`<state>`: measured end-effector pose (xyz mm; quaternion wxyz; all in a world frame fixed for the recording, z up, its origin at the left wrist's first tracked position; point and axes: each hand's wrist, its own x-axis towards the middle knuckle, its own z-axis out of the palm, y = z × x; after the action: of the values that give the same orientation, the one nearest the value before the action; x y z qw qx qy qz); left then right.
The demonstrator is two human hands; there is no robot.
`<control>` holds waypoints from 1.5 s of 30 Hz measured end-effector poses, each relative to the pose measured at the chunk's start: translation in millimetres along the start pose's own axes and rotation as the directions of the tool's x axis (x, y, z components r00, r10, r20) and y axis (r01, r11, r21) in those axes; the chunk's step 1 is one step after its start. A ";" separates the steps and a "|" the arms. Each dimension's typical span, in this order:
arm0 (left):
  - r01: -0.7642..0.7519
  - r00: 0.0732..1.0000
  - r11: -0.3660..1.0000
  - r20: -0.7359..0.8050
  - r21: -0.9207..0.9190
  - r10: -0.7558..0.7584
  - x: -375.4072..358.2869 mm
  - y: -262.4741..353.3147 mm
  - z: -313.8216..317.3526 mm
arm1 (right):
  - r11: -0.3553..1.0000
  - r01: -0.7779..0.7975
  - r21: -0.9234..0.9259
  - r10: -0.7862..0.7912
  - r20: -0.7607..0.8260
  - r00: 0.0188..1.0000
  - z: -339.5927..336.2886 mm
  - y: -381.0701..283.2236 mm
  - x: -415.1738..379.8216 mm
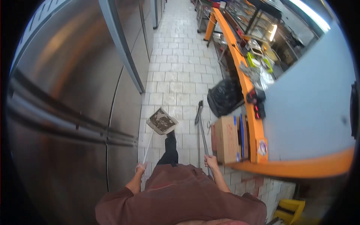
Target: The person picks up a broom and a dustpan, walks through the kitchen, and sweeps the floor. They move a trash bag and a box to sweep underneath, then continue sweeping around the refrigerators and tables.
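Observation:
My left hand (141, 167) is closed around the thin pale handle of a long-handled dustpan (162, 120). The pan is whitish with worn, dark brown patches, and it is ahead of my foot, over the tiles. My right hand (211, 161) grips the grey pole of a broom (203, 131). Its narrow dark head (198, 111) points forward, low by the floor, to the right of the dustpan. A gap of bare tile separates the two tools. The bristles are too small to make out clearly.
Steel refrigerator doors (90, 131) line the left side. On the right are a black garbage bag (225, 97), a cardboard box (226, 138) and an orange-edged counter (247, 86). White floor tiles (176, 56) run ahead between them. A yellow object (290, 210) stands behind right.

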<state>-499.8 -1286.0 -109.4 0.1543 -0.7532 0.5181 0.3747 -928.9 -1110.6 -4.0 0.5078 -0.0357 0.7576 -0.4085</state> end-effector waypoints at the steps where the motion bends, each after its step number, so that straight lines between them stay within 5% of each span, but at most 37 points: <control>1: 0.003 0.999 1.000 -0.040 0.008 -0.003 10.2 30.7 -14.9 | 0.995 -0.024 0.093 0.019 0.056 0.998 9.6 -43.8 28.0; 5: -0.087 0.983 0.996 -0.168 -0.033 0.080 86.4 154.8 -60.1 | 0.993 -0.063 0.095 0.061 0.027 0.998 44.7 -188.4 79.5; 7: -0.124 0.988 0.988 -0.102 -0.090 0.115 128.1 229.4 -100.5 | 0.999 -0.035 0.039 0.035 -0.018 0.999 55.3 -226.8 113.7; 9: -0.150 0.987 0.982 -0.081 -0.117 0.141 146.1 318.4 -158.2 | 0.933 0.200 -0.299 -0.212 -0.007 0.977 60.0 -255.6 147.6; 15: -0.196 0.978 0.979 -0.086 -0.055 0.191 310.7 528.2 -233.9 | 0.977 0.097 -0.190 -0.113 -0.080 0.990 95.6 -358.8 251.4; 19: -0.207 0.978 0.971 -0.034 -0.115 0.205 382.3 646.5 -283.3 | 0.908 0.197 -0.370 -0.250 -0.100 0.963 112.2 -459.1 340.2; 20: -0.189 0.980 0.982 0.056 -0.011 0.189 400.6 666.6 -295.0 | 0.885 0.247 -0.395 -0.303 -0.085 0.949 113.4 -472.7 366.5; 24: -0.073 0.997 0.991 0.013 -0.110 0.075 448.9 752.7 -343.3 | 0.921 0.167 -0.352 -0.222 -0.120 0.968 131.3 -630.5 456.3; 27: -0.075 0.986 0.996 0.146 -0.040 0.080 497.8 789.9 -372.4 | 0.912 0.145 -0.384 -0.162 -0.012 0.987 143.3 -714.1 543.8; 29: -0.008 0.975 0.993 0.221 -0.121 0.035 496.1 839.8 -412.7 | 0.996 0.003 -0.092 -0.004 -0.007 1.000 161.8 -803.2 585.0; 33: -0.021 0.990 0.990 0.134 -0.138 0.039 648.5 860.9 -379.7 | 0.956 0.034 -0.290 -0.034 0.005 0.999 187.2 -915.5 725.3; 38: -0.172 0.979 0.961 0.071 -0.219 0.191 700.1 1007.3 -467.2 | 0.992 0.002 -0.127 0.007 0.067 0.998 218.2 -1041.9 861.7; 40: -0.101 0.995 0.980 -0.038 -0.172 0.096 733.8 1077.3 -499.4 | 0.981 -0.003 -0.196 0.017 0.071 0.997 243.0 -1101.1 875.3; 44: -0.181 0.975 0.977 0.107 -0.114 0.193 835.6 1230.3 -578.3 | 0.961 0.035 -0.273 -0.025 0.040 0.999 279.8 -1208.7 931.1; 45: -0.206 0.977 0.976 0.035 -0.075 0.209 867.2 1268.4 -590.0 | 0.964 0.049 -0.261 -0.035 0.055 0.998 284.2 -1230.3 947.1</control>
<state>-1239.9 -2755.7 -143.8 0.0985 -0.6918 0.5769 0.4230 -1602.1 -2536.8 58.4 0.5085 -0.1286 0.7912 -0.3146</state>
